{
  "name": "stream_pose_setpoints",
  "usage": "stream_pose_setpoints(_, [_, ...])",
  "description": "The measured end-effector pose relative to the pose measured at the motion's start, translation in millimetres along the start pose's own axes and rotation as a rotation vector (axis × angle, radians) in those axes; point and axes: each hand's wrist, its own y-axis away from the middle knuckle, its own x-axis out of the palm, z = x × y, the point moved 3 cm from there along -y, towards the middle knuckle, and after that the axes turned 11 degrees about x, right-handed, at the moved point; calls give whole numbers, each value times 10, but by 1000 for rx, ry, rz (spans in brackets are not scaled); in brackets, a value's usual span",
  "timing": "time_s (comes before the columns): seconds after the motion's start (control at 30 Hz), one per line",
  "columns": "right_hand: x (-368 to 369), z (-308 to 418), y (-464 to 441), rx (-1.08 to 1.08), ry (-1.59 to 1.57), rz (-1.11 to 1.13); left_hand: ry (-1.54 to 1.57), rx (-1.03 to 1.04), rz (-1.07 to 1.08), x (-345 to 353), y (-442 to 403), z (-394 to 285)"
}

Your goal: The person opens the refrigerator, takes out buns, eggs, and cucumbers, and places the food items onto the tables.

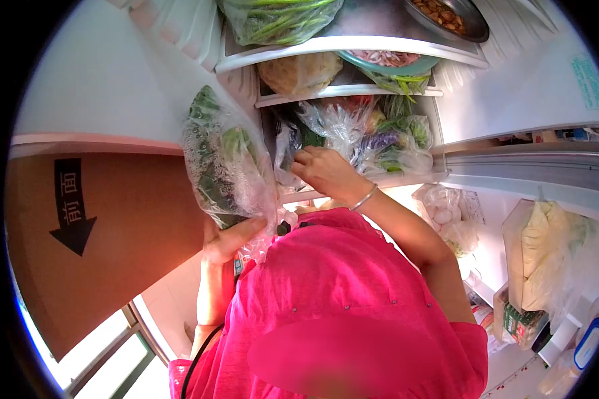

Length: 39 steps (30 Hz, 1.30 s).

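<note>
My left hand (236,243) is closed around the lower end of a clear plastic bag of green vegetables (227,156), held upright at the left of the open fridge. Droplets cover the inside of this bag. My right hand (329,174), with a bangle on the wrist, reaches over the front of the bottom drawer (416,178). Its fingers are curled at a small clear plastic bag (286,154) on the drawer's left side; the fingertips are partly hidden. Beside it in the drawer lie a knotted plastic bag (339,126) and bagged purple and green vegetables (393,146).
Above are shelves with a bag of long green vegetables (279,20), a metal bowl of brown pieces (446,16), a teal bowl (399,65) and a round bagged item (299,73). Door racks hold eggs (444,209) and a yellowish bag (542,253). A cardboard panel (126,233) stands left.
</note>
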Motion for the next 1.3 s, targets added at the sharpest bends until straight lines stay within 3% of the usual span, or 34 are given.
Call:
stream_pose_setpoints(0.17, [130,-115,-64,-100,293,169,-59,26,28,-65,41,51])
stream_pose_setpoints(0.27, [208,-129,-105,-162,293,213,15,41,20,-27,59,65])
stream_pose_setpoints(0.47, [248,-250,-152,-201,302,101,-58,23,12,-50,95,98])
stream_pose_setpoints(0.57, [126,-377,-183,-192,485,496,-147,-54,-34,11,124,58])
stream_pose_setpoints(0.77, [-253,-402,-197,-185,427,356,-164,-104,-22,-57,88,179])
stream_pose_setpoints(0.87, [-346,-443,-156,-84,339,75,-263,-121,-18,-178,61,329])
stream_pose_setpoints(0.97, [-505,-463,-125,37,193,22,-192,-127,-1,-126,-30,403])
stream_pose_setpoints(1.1, [-689,-520,-74,174,-29,-26,-211,-139,-155,7,-89,478])
stream_pose_setpoints(1.2, [-936,-516,19,402,-330,-76,-224,-136,-135,95,-122,436])
stream_pose_setpoints(1.3, [-1101,-461,210,524,-897,-120,-85,3,-34,184,-148,374])
